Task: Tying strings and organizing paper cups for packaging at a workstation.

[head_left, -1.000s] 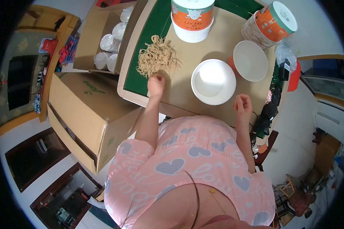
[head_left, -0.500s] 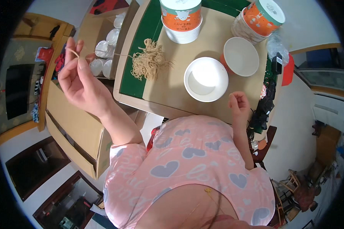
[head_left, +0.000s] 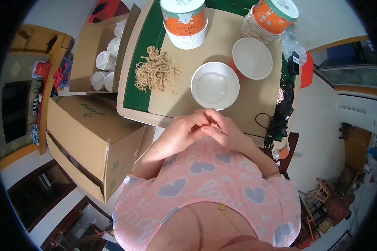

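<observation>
Just in front of the table's near edge, my left hand (head_left: 187,130) and my right hand (head_left: 225,130) meet with their fingers bent in toward each other. Both are closed; whatever lies between the fingertips is hidden by them. A white paper bowl (head_left: 215,85) stands right beyond my hands. Another paper bowl with an orange outside (head_left: 252,58) is behind it to the right, the two close together. Left of the bowls lies a loose heap of tan twine (head_left: 156,70).
Two stacks of printed paper bowls, one at centre (head_left: 184,25) and one at right (head_left: 270,19), stand farther back. Black cables and adapters (head_left: 282,113) line the table's right edge. Cardboard boxes are at the left, one (head_left: 83,121) near, one (head_left: 86,62) holding wrapped white cups.
My left hand has come down from the upper left, where it pulled a strand from the twine heap, to meet my right hand. The right hand has moved left and slightly nearer.
</observation>
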A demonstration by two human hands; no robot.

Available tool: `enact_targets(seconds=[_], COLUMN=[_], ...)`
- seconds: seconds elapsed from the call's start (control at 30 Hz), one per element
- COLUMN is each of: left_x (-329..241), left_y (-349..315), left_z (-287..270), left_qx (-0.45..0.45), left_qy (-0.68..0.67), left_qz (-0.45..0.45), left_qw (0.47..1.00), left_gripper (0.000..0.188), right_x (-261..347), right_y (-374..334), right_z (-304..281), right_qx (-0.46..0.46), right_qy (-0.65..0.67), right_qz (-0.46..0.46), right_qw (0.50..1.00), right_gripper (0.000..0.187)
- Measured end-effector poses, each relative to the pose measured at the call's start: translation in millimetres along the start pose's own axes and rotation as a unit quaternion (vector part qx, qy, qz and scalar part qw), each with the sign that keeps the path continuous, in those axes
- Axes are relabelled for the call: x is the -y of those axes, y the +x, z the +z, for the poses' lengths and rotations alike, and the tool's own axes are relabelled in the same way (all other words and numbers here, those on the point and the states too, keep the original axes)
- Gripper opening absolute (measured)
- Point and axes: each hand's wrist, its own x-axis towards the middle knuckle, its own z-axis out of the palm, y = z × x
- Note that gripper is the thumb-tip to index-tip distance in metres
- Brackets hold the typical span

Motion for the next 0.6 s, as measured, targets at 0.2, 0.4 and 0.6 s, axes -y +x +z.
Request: enact_targets(seconds=[0.2,0.4,0.6], left_x=[13,30,85], left_y=[5,21,60], left_z=[9,-1,-14], left_qx=[0.005,-0.06,-0.083], left_qy=[-0.061,-0.026,0.471], left_qz=[-0.075,-0.105,0.204], left_qw=[0.995,0.992,0.854], left_gripper=[0.01,0.011,0.025], right_x=[-17,-41,-53], right_y=[-20,-31,-31], right_z=[-7,-19,-50], right_qx=[-0.034,-0.204,-0.262], right_qy=[-0.045,-0.041,-0.056], right_qz=[0.084,0.047,0.061], right_qw=[0.995,0.977,0.962], right_gripper=[0.03,0.006,0.004])
